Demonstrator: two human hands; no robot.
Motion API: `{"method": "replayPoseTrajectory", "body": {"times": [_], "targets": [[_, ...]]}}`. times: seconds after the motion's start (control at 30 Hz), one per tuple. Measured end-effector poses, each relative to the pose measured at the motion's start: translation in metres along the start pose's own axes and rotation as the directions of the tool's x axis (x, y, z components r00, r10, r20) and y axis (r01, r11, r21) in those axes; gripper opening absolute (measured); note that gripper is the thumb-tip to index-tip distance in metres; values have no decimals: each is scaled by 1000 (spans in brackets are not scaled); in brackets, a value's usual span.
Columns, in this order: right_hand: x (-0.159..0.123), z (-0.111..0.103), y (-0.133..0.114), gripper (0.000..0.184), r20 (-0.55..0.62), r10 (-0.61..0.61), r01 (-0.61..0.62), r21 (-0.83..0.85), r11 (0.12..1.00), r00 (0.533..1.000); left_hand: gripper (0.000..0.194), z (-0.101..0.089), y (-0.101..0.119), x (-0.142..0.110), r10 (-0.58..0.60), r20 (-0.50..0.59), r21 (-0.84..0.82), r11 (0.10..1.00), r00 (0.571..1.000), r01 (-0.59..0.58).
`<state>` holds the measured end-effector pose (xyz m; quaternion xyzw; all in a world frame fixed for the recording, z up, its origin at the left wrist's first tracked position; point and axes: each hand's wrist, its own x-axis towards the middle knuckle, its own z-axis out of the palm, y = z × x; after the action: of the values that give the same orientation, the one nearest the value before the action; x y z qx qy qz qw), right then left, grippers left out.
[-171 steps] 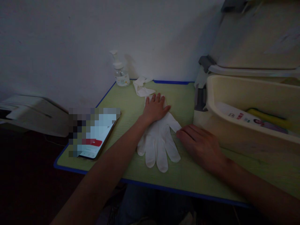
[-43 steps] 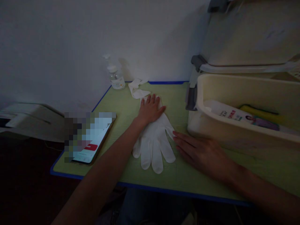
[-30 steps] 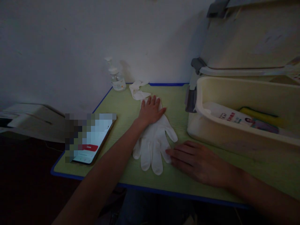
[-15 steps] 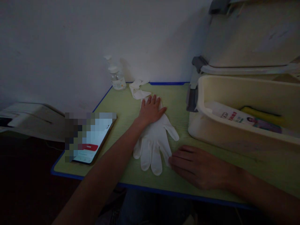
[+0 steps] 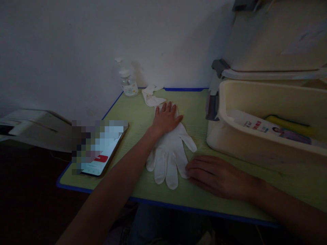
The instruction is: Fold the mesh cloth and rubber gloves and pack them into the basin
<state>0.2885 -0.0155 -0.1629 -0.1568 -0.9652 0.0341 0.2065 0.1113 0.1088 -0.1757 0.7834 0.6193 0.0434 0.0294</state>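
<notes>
A white disposable glove (image 5: 170,146) lies flat on the green table, its fingers spread and pointing toward me. My left hand (image 5: 167,117) rests palm down on the cuff end, fingers stretched out and thumb apart. Part of the cuff is hidden beneath it. At the glove's lower right, my right hand (image 5: 212,175) lies low on the tabletop with its fingers extended close together. Their tips touch the edge of one glove finger; the right thumb is hidden. Beyond the left hand is a second, crumpled white glove (image 5: 153,97).
A clear pump bottle (image 5: 129,85) stands at the back left by the wall. To the left lies a phone (image 5: 102,160) with its screen lit. An open cream storage bin (image 5: 245,146) on the right holds a printed white packet (image 5: 263,126) and something yellow (image 5: 291,124).
My right hand has shifted slightly up along the glove's finger and lies a little flatter. My left hand stays on the cuff. The view has moved slightly.
</notes>
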Motion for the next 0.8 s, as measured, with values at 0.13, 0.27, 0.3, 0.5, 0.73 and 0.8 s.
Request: {"method": "replayPoseTrajectory", "body": {"times": [0.13, 0.27, 0.3, 0.5, 0.73, 0.8], "targets": [[0, 0, 0, 24, -9, -2, 2, -1, 1000, 1000, 64, 0, 0, 0, 6, 3, 2, 1000, 1000, -6], [1, 1, -2, 26, 32, -28, 29, -18, 999, 999, 65, 0, -1, 1, 5, 6, 1, 1000, 1000, -5], [1, 2, -2, 27, 38, -22, 22, -15, 1000, 999, 65, 0, -1, 1, 6, 5, 2, 1000, 1000, -6], [3, 8, -3, 26, 14, 29, -29, -13, 1000, 999, 64, 0, 0, 1, 4, 10, 28, 1000, 1000, -4], [6, 5, -4, 32, 17, 29, -29, -10, 1000, 999, 65, 1, -1, 1, 3, 4, 14, 1000, 1000, -3], [6, 3, -5, 34, 32, 13, -12, -22, 1000, 999, 64, 1, -1, 1, 6, 2, 12, 1000, 1000, -6]]}}
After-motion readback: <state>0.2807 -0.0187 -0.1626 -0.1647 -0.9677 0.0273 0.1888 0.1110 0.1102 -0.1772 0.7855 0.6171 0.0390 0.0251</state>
